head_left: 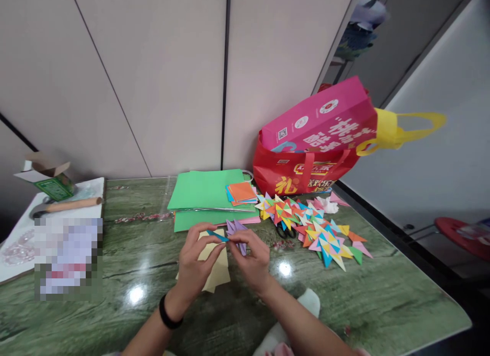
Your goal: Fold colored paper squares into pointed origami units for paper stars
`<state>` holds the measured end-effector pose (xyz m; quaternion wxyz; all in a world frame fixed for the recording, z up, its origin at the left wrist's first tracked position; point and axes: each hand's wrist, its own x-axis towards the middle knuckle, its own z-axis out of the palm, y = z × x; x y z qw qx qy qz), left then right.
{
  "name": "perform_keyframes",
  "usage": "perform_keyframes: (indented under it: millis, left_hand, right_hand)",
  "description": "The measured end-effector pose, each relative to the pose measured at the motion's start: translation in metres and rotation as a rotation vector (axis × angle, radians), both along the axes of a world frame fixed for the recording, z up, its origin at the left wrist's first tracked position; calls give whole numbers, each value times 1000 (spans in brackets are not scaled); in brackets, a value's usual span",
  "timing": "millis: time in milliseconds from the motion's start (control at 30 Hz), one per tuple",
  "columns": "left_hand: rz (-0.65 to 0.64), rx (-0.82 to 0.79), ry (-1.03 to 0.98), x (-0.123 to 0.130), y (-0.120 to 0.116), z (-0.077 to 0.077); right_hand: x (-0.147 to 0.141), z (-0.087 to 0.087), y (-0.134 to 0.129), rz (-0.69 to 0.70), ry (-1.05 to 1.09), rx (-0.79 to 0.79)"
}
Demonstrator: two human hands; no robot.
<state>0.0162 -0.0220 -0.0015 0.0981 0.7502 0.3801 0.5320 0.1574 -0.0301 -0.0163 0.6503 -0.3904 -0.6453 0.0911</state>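
Note:
A small folded piece of blue paper (218, 236) is pinched between both hands above the table. My left hand (199, 254) grips its left part, with thumb and fingers closed on it. My right hand (248, 254) pinches its right tip. Just behind my right hand lie purple folded paper pieces (236, 226), partly hidden by the fingers. Pale yellow sheets (219, 274) rest on the table below my hands. Many colourful folded paper stars (325, 238) are heaped to the right.
Green paper sheets (202, 190) lie behind my hands, with orange squares (242, 192) on top. Black scissors (287, 232) are partly under the stars. A red bag (285, 167) stands at the back right. A wooden-handled tool (72, 205) and an open box (55, 185) are at the left.

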Motion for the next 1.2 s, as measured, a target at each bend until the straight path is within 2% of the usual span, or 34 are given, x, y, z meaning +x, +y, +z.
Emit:
perform_keyframes:
  millis: [400, 667, 967, 1200]
  left_hand:
    - [-29, 27, 41, 4, -2, 2]
    - [3, -45, 28, 3, 0, -8]
    - [-25, -47, 59, 0, 3, -6]
    - [-46, -92, -20, -2, 7, -6]
  right_hand:
    - [1, 0, 0, 66, -23, 2]
    - [0, 0, 0, 76, -8, -51]
    - [1, 0, 5, 138, 133, -199]
    - [1, -6, 8, 286, 218, -335]
